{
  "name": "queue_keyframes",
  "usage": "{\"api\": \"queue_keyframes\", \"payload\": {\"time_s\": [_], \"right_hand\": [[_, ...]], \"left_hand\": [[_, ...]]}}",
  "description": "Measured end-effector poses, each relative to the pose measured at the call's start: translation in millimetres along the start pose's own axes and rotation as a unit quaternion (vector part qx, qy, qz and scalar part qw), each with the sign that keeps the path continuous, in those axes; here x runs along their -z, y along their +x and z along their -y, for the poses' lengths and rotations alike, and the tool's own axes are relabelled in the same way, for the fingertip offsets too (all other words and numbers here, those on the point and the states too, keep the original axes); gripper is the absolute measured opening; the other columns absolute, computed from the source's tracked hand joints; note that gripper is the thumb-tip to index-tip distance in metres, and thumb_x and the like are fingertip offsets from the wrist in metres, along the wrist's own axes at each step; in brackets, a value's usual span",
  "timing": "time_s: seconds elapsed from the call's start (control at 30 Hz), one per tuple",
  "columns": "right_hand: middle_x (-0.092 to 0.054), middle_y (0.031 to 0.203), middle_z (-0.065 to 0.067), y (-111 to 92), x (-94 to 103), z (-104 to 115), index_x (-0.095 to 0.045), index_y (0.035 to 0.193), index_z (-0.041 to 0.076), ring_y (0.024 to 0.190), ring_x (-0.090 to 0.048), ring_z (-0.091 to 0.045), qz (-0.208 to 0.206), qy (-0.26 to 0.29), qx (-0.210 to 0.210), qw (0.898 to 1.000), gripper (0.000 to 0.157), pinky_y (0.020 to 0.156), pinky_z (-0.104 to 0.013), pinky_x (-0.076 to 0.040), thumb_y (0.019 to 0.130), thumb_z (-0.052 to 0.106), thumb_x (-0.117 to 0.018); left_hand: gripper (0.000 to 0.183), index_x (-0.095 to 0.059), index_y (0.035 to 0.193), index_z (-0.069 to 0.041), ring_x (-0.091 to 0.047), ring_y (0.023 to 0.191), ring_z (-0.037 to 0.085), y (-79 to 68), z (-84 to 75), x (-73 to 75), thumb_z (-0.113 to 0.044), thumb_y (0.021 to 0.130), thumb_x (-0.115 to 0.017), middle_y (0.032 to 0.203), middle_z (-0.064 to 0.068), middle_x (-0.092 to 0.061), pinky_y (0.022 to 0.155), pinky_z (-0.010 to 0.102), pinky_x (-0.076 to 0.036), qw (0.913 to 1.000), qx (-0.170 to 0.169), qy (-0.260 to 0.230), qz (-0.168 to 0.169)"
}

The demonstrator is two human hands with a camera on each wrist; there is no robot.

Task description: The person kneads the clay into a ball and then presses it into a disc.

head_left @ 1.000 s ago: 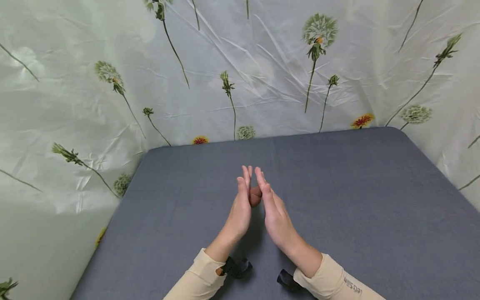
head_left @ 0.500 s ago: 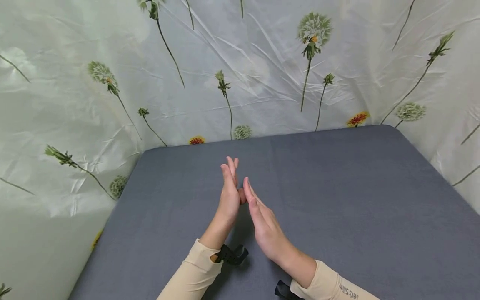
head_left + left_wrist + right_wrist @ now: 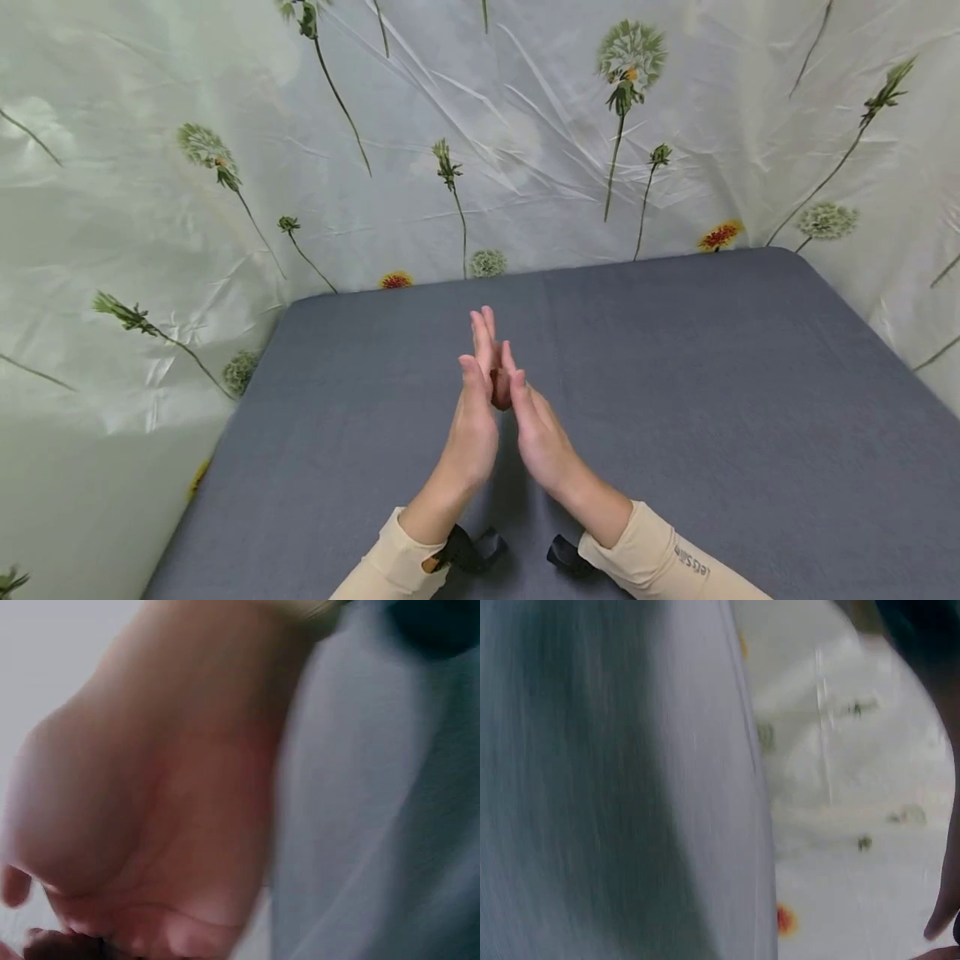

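A small reddish-brown lump of what looks like modelling clay (image 3: 500, 392) sits between my two palms, above the table. On its left side my left hand (image 3: 472, 433) presses with fingers straight and pointing forward. My right hand (image 3: 543, 442) lies flat against the other side, its fingertips a little behind the left ones. Both thumbs stand up along the palms. In the left wrist view the left palm (image 3: 187, 840) fills the middle, and a dark bit of the lump (image 3: 64, 946) shows at the bottom edge. Only a sliver of the right hand (image 3: 949, 892) appears in the right wrist view.
A grey cloth-covered table (image 3: 712, 375) with rounded far corners spreads under the hands. Behind it and along both sides hangs a shiny white sheet (image 3: 540, 167) printed with dandelions. Black straps with a wrist camera (image 3: 472, 552) sit below the beige sleeves (image 3: 637, 550).
The palms slide against each other with the lump between them. The left hand went forward and then back, while the right drew back and then came forward again.
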State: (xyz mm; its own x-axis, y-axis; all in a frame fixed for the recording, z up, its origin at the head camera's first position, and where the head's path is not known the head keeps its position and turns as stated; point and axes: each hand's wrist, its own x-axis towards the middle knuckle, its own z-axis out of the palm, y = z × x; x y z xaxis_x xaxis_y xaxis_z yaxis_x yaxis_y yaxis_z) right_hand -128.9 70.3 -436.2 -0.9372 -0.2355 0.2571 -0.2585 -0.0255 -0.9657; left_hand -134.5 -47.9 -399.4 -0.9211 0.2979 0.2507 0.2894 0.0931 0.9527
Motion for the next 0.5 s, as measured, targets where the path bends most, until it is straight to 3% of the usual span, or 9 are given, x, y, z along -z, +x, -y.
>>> {"api": "queue_keyframes", "payload": {"time_s": [0.03, 0.07, 0.13, 0.2, 0.27, 0.33, 0.37, 0.43, 0.5], "right_hand": [[-0.01, 0.182, -0.008, -2.6, -3.8, 0.2, -0.005, 0.172, 0.005, 0.169, -0.005, -0.029, 0.011, -0.002, 0.001, 1.0, 0.062, 0.133, -0.063, -0.006, 0.12, 0.038, -0.007], [-0.009, 0.182, -0.007, -5.0, -7.1, 1.3, -0.004, 0.173, 0.008, 0.169, -0.005, -0.029, 0.018, -0.003, 0.005, 1.0, 0.06, 0.133, -0.061, -0.007, 0.12, 0.037, -0.008], [-0.008, 0.182, -0.003, -8.3, -11.5, 4.8, -0.004, 0.173, 0.011, 0.169, -0.005, -0.026, 0.021, -0.004, 0.009, 1.0, 0.059, 0.134, -0.052, -0.008, 0.12, 0.035, -0.009], [-0.012, 0.181, 0.0, -9.3, -12.2, 8.2, -0.009, 0.173, 0.013, 0.169, -0.007, -0.023, 0.01, -0.012, 0.015, 1.0, 0.057, 0.135, -0.038, -0.01, 0.12, 0.035, -0.011], [-0.013, 0.181, 0.0, -7.9, -9.5, 10.8, -0.015, 0.172, 0.011, 0.169, -0.007, -0.023, -0.005, -0.023, 0.021, 0.999, 0.057, 0.133, -0.03, -0.011, 0.121, 0.034, -0.011], [-0.015, 0.181, -0.001, -4.1, -3.9, 12.0, -0.019, 0.171, 0.008, 0.169, -0.006, -0.024, -0.024, -0.031, 0.026, 0.999, 0.059, 0.132, -0.027, -0.009, 0.12, 0.036, -0.01], [-0.017, 0.18, -0.003, -1.5, -0.2, 12.2, -0.021, 0.171, 0.007, 0.169, -0.006, -0.024, -0.036, -0.034, 0.029, 0.998, 0.06, 0.132, -0.028, -0.009, 0.12, 0.037, -0.009], [-0.019, 0.18, -0.005, 4.1, 7.6, 12.1, -0.023, 0.17, 0.004, 0.169, -0.007, -0.023, -0.057, -0.028, 0.036, 0.997, 0.065, 0.132, -0.028, -0.01, 0.119, 0.041, -0.008], [-0.02, 0.18, -0.007, 7.7, 14.0, 11.8, -0.022, 0.17, 0.003, 0.169, -0.009, -0.024, -0.07, -0.017, 0.041, 0.997, 0.069, 0.131, -0.022, -0.014, 0.118, 0.047, -0.006]], "left_hand": [[0.086, 0.009, 0.171, -0.036, -0.06, 0.121, 0.016, 2.9, -2.3, 3.4, -0.084, 0.1, 0.001, 0.179, -0.022, 0.0, 0.105, 0.035, -0.044, 1.0, -0.004, -0.001, -0.008], [0.086, 0.009, 0.17, -0.038, -0.059, 0.095, 0.016, 6.0, -3.4, 6.9, -0.085, 0.099, 0.0, 0.179, -0.023, -0.001, 0.095, 0.031, -0.045, 0.9998, -0.004, 0.002, -0.018], [0.086, 0.007, 0.17, -0.04, -0.045, 0.075, 0.011, 11.3, -1.8, 12.9, -0.086, 0.098, 0.0, 0.178, -0.025, -0.003, 0.083, 0.026, -0.042, 0.9995, 0.007, 0.006, -0.032], [0.086, 0.006, 0.171, -0.039, -0.047, 0.076, 0.013, 14.5, 4.1, 16.0, -0.085, 0.099, 0.002, 0.179, -0.022, -0.003, 0.088, 0.03, -0.044, 0.9992, 0.021, 0.005, -0.032], [0.086, 0.004, 0.172, -0.034, -0.06, 0.114, 0.014, 15.4, 11.1, 14.8, -0.082, 0.101, 0.003, 0.18, -0.017, -0.005, 0.114, 0.041, -0.041, 0.999, 0.03, 0.016, -0.029], [0.087, 0.002, 0.173, -0.027, -0.051, 0.144, 0.024, 14.2, 17.4, 8.6, -0.078, 0.103, 0.004, 0.181, -0.01, -0.007, 0.126, 0.053, -0.03, 0.9991, 0.029, 0.024, -0.019], [0.086, 0.001, 0.173, -0.023, -0.034, 0.16, 0.024, 12.7, 19.9, 3.9, -0.076, 0.105, 0.004, 0.181, -0.007, -0.008, 0.13, 0.056, -0.024, 0.999, 0.026, 0.033, -0.013], [0.082, 0.002, 0.172, -0.018, -0.009, 0.168, 0.021, 8.3, 22.2, -7.7, -0.069, 0.109, 0.002, 0.181, -0.003, -0.008, 0.135, 0.059, -0.01, 0.9984, 0.022, 0.052, 0.005], [0.077, 0.007, 0.172, -0.016, -0.004, 0.169, 0.02, 3.7, 22.6, -18.1, -0.064, 0.112, 0.002, 0.181, -0.002, -0.005, 0.135, 0.057, -0.007, 0.9977, 0.022, 0.059, 0.024]]}}
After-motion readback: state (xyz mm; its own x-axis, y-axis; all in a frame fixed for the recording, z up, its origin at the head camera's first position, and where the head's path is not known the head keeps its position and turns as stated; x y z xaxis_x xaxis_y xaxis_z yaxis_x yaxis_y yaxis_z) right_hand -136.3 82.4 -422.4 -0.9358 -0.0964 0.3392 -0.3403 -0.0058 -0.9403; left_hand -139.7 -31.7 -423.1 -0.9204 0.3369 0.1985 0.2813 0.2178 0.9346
